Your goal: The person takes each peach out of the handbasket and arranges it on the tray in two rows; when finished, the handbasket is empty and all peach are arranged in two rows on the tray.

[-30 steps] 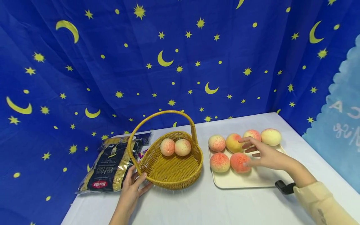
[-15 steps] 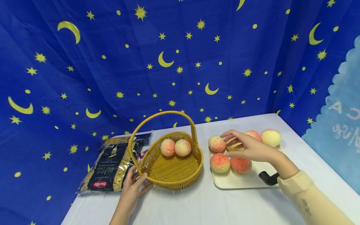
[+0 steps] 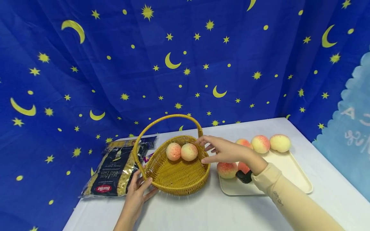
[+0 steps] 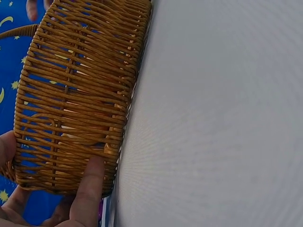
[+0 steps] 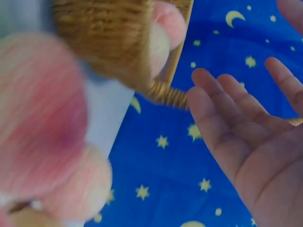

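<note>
My left hand [image 3: 136, 194] grips the left side of a yellow wicker basket [image 3: 180, 178] where its tall handle meets the rim. In the left wrist view, one finger [image 4: 87, 194] presses the woven outer wall. Two pinkish peaches [image 3: 189, 152] lie side by side at the back inside the basket. My right hand [image 3: 222, 150] hovers by the basket's right rim, fingers spread; its palm [image 5: 270, 175] is bare in the right wrist view. Under and beyond the right forearm, a cream tray [image 3: 289, 179] carries several peaches [image 3: 260, 144], some partly hidden by the arm.
Bags of pasta [image 3: 111, 171] lie left of the basket, close to the left hand. A blue curtain [image 3: 185, 64] with moons and stars hangs behind the white table [image 3: 185, 211]. A light blue scalloped cloth [image 3: 352, 118] hangs at the right.
My right hand has moved left from above the tray peaches to the basket's right rim, carrying nothing. My left hand and the basket have stayed in place.
</note>
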Tool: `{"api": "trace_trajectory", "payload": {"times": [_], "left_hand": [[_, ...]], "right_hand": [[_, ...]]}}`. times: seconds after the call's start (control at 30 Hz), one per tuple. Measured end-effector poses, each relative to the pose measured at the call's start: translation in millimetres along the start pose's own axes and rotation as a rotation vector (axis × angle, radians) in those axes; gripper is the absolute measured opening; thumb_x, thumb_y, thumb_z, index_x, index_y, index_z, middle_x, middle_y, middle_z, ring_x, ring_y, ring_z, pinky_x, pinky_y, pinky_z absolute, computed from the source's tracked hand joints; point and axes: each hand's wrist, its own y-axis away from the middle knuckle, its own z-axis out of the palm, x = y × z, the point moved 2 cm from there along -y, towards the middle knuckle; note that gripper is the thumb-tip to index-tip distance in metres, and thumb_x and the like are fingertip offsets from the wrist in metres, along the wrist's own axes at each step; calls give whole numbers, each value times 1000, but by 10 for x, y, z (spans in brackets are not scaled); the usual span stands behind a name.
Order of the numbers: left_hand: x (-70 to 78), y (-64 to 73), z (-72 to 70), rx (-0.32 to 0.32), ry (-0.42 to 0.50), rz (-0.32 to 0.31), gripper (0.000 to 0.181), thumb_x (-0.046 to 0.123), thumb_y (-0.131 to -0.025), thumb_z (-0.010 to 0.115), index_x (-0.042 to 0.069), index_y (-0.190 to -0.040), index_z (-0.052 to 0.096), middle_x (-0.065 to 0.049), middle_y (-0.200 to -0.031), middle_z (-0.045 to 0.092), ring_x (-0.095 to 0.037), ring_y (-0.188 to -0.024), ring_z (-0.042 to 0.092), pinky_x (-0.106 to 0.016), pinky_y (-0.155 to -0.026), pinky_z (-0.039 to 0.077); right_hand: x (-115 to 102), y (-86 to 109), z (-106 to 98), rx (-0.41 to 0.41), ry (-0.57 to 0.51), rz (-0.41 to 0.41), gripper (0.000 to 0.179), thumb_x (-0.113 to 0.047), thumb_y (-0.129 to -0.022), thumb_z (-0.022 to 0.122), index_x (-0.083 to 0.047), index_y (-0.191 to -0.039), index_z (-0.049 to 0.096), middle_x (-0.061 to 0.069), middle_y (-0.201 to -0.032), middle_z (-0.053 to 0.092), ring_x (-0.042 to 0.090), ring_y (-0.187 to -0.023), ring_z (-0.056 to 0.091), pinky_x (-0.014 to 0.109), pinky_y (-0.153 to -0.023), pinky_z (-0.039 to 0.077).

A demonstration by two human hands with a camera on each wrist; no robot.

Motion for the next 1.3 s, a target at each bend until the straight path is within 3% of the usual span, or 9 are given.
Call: {"api": "trace_trajectory", "payload": {"times": [0.2, 0.43, 0.73, 0.9, 1.07, 1.3], "left_hand": [[-19, 6, 33, -8, 9, -2, 67, 16, -108, 64, 27, -165, 31, -20, -164, 35, -33, -140, 51, -52, -105, 65], [-19, 16, 36, -12, 7, 14, 66, 17, -108, 64, 25, -165, 32, -20, -163, 35, -31, -138, 53, -53, -104, 65], [-38, 25, 10, -15, 15, 1, 67, 16, -109, 63, 27, -166, 29, -19, -168, 31, -36, -148, 44, -55, -107, 63], [-32, 27, 4, -10, 18, -2, 67, 14, -110, 61, 27, -167, 29, -20, -168, 31, -37, -148, 44, -55, -107, 63], [-4, 21, 11, -12, 16, -3, 67, 15, -110, 61, 27, -167, 28, -20, -170, 29, -38, -151, 42, -55, -108, 63], [8, 18, 12, -17, 27, 8, 67, 12, -109, 61, 26, -166, 30, -19, -169, 31, -38, -150, 41, -56, -108, 62]], "right_hand": [[-70, -251, 94, -55, -76, -17, 62, -28, -100, 80, -17, -152, 49, 14, -157, 55, 43, -141, 59, 61, -119, 53], [-107, -554, 206, -69, -134, -9, 66, -26, -99, 79, -20, -156, 46, 7, -166, 47, 39, -151, 48, 56, -127, 47], [-293, -1012, 351, -95, -23, -62, 71, -27, -99, 79, -17, -159, 43, 12, -165, 47, 36, -155, 44, 57, -127, 46], [-302, -1204, 331, -83, -12, -18, 69, -30, -100, 78, -20, -159, 43, 13, -167, 44, 33, -156, 42, 52, -129, 44], [-227, -1341, 318, -61, -46, 74, 67, -30, -101, 77, -27, -159, 43, 11, -168, 39, 34, -155, 42, 54, -128, 45], [-119, -1488, 411, -59, -59, 164, 62, -25, -102, 76, -25, -157, 45, 14, -169, 39, 33, -159, 36, 56, -129, 42]]}}
